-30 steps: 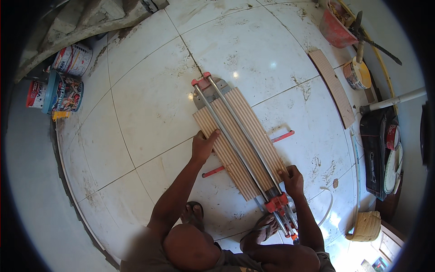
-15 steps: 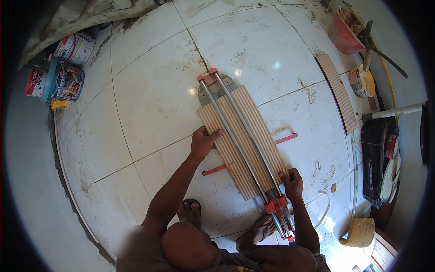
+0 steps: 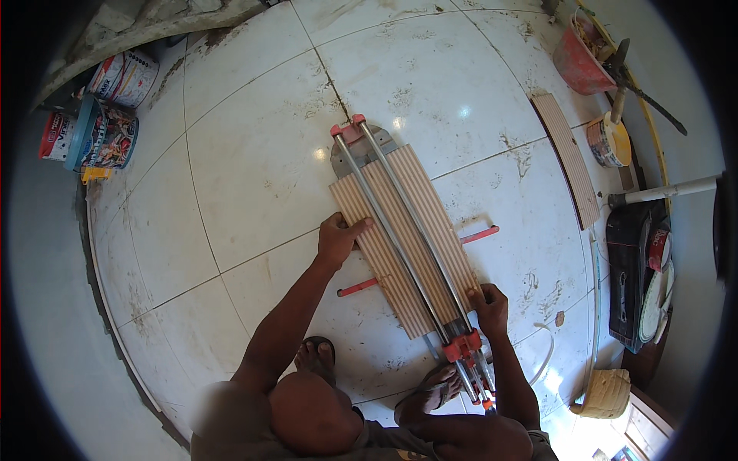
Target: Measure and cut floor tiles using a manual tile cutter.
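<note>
Left hand [image 3: 336, 240] near mid-frame, right hand [image 3: 492, 310] lower right of centre, both gripping a long tan striped plank [image 3: 403, 230], tucked under a red-and-silver metal rail cutter [image 3: 463, 346].

On the left, a white printed bucket [image 3: 123, 80], a blue-rimmed bucket [image 3: 111, 140] and a smaller red-and-white one [image 3: 55, 140] cluster near the wall. Along the right stand a red basin [image 3: 573, 63] and a yellow-lined tub [image 3: 603, 146]; nearer lie a white pipe [image 3: 667, 190], a black case [image 3: 624, 276] and a tan block [image 3: 602, 393].
</note>
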{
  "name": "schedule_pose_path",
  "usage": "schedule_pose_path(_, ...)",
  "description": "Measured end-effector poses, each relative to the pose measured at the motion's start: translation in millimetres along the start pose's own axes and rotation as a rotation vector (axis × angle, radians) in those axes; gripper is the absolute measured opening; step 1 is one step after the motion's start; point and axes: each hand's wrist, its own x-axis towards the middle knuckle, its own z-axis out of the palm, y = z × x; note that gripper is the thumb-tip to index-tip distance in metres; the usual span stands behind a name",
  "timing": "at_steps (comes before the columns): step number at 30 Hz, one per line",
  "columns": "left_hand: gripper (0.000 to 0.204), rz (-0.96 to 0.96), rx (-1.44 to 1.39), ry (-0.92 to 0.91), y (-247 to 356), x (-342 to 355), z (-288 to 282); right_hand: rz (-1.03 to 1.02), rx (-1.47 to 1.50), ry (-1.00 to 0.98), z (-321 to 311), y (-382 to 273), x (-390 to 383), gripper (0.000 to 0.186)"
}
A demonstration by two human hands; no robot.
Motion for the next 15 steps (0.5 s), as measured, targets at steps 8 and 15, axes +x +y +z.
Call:
schedule_pose_path(8, 0.044, -0.02, 0.013, 0.012, 2.6, 0.3, -0.5, 0.079, -0.088, -0.092, -9.0, -11.5, 7.7, 0.035)
schedule_pose_path(15, 0.047, -0.023, 0.024, 0.009, 5.6, -1.1, 1.9, 0.103, -0.185, -0.146, -13.2, -14.1, 12.9, 0.043)
